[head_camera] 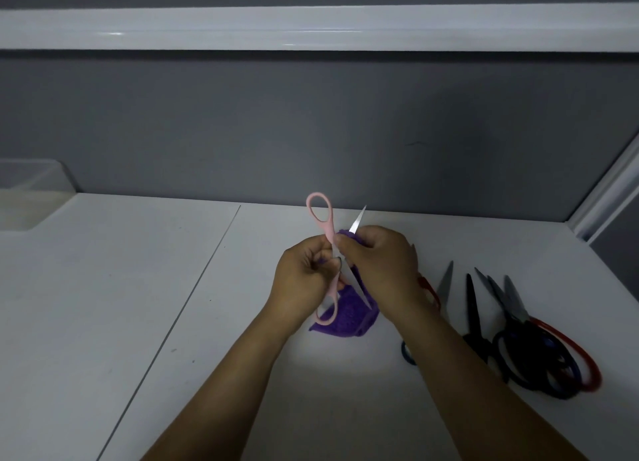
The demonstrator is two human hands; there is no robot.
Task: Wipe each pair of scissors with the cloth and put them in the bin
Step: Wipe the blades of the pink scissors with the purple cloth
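Head view showed the left hand (304,274) pinching the open scissors (328,233), the right hand (380,267) pinching the cloth (345,319) round a blade — a slip could cut a finger.

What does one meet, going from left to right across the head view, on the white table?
Translucent plastic bin → left hand gripping the pink-handled scissors → right hand holding the purple cloth → pile of dark and red-handled scissors.

Forearms (238,374) bare; L grip (306,270), R grip (380,267) ungloved.
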